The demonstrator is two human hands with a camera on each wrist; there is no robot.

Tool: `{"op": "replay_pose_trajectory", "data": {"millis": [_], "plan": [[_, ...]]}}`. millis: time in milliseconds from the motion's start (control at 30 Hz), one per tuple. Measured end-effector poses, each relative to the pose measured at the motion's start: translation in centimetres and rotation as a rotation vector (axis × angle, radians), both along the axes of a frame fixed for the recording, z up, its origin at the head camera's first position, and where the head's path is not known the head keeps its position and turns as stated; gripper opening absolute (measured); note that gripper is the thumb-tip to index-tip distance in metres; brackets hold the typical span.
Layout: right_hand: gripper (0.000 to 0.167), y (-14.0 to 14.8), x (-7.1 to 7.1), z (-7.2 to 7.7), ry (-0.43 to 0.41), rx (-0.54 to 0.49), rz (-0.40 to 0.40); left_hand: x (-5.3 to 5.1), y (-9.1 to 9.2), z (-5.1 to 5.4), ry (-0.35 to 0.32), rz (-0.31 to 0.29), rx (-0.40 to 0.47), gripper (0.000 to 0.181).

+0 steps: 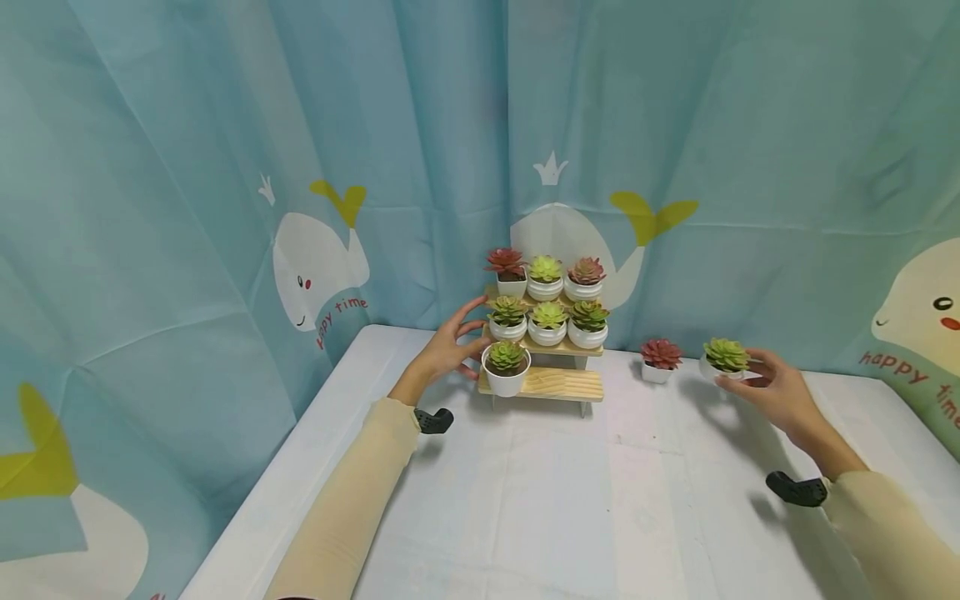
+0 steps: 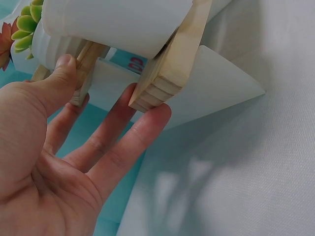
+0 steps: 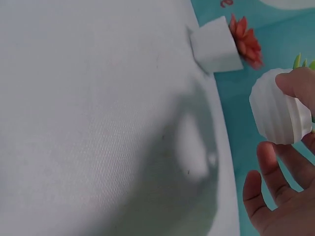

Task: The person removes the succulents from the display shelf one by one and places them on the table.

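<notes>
My left hand (image 1: 447, 343) is at the left end of a three-tier wooden stand (image 1: 562, 383). In the left wrist view, the thumb and a finger of this hand (image 2: 64, 147) pinch the end of one board (image 2: 87, 64), and other fingertips touch the end of the nearer board (image 2: 170, 69). A round white pot with a green succulent (image 1: 506, 371) stands at the left of the lowest tier. My right hand (image 1: 780, 396) grips a ribbed white pot (image 3: 278, 108) with a green succulent (image 1: 725, 356), held above the cloth in the right wrist view.
Three potted succulents stand on the top tier, among them a red one (image 1: 512, 275), and three on the middle tier (image 1: 547, 325). A square white pot with a red succulent (image 1: 658, 367) stands right of the stand. A curtain (image 1: 450, 125) hangs behind the white-covered table (image 1: 555, 508).
</notes>
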State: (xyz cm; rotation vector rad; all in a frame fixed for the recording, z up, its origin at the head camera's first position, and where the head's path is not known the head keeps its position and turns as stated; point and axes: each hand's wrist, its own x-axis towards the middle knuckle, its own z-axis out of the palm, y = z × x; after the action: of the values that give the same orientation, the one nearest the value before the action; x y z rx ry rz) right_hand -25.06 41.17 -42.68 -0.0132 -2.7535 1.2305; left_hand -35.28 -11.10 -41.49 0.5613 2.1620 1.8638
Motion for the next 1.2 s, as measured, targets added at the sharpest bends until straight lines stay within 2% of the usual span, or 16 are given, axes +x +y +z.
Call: {"op": "replay_pose_trajectory", "data": {"millis": [300,433,900,1200], "plan": [[0.089,0.1,-1.4,-1.5,-0.012,0.003,-0.017,-0.1,0.1,-0.1,-0.004,0.000,0.007,0.074],[0.094,0.1,-1.7,-2.0,-0.043,0.007,-0.018,-0.1,0.2,0.0,-0.008,-0.002,0.006,0.074],[0.097,-0.4,-2.2,-2.5,-0.099,0.053,-0.044,0.0,0.2,0.0,0.000,-0.001,0.004,0.075],[0.102,-0.1,-2.6,-2.4,-0.169,0.005,-0.016,-0.1,0.0,-0.1,-0.001,0.003,0.012,0.075]]}}
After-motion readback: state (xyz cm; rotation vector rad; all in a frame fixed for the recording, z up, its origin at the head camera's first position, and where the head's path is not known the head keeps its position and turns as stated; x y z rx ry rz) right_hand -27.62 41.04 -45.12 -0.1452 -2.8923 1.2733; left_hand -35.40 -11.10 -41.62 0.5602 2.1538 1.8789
